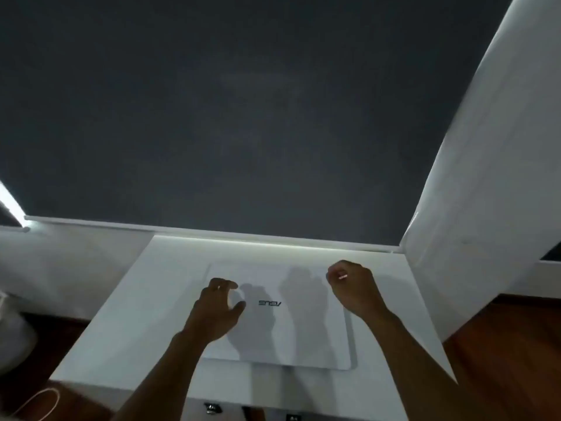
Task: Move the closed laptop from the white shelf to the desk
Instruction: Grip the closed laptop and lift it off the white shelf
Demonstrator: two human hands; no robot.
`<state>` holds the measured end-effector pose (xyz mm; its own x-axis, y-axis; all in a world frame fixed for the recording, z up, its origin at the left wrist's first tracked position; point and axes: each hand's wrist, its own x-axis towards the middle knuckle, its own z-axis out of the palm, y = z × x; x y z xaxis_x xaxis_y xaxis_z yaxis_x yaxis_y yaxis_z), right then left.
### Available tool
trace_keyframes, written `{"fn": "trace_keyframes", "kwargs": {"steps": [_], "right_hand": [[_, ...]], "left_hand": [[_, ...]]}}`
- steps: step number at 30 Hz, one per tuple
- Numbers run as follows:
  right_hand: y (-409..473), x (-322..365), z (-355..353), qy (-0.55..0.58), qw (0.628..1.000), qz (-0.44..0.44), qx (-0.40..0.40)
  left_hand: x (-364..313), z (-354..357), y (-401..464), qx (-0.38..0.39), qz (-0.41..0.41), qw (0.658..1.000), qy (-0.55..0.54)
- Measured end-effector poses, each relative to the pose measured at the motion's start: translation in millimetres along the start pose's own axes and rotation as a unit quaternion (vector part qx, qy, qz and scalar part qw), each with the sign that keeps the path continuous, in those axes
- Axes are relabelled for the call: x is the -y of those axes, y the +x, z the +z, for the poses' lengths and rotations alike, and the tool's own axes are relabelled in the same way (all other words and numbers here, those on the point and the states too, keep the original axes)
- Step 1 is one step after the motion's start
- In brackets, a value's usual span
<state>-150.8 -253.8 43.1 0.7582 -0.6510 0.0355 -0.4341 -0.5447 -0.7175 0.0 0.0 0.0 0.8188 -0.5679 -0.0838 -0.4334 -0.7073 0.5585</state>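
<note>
A: Grip check: left hand [219, 311] and right hand [353, 285] hover half-curled, holding nothing, over the closed ASUS laptop [282, 317] lying flat on the white shelf [127, 323].

B: Smooth lid, could slip if pinched shallow.

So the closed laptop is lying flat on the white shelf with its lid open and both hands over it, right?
Not quite. The head view shows the laptop closed, logo up, flat on the white shelf, with the left hand and right hand over it.
</note>
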Motion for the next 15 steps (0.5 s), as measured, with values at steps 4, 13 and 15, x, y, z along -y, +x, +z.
{"fn": "trace_keyframes", "kwargs": {"steps": [4, 13, 15], "right_hand": [[-29, -28, 27, 0.033, 0.996, 0.085, 0.001], [-47, -49, 59, 0.086, 0.975, 0.203, 0.007], [-45, -47, 65, 0.084, 0.974, 0.21, 0.005]], "left_hand": [[19, 25, -14, -0.038, -0.075, 0.996, -0.008], [27, 41, -5, -0.077, -0.212, 0.974, -0.034], [27, 38, -1, -0.062, -0.221, 0.973, -0.03]]}}
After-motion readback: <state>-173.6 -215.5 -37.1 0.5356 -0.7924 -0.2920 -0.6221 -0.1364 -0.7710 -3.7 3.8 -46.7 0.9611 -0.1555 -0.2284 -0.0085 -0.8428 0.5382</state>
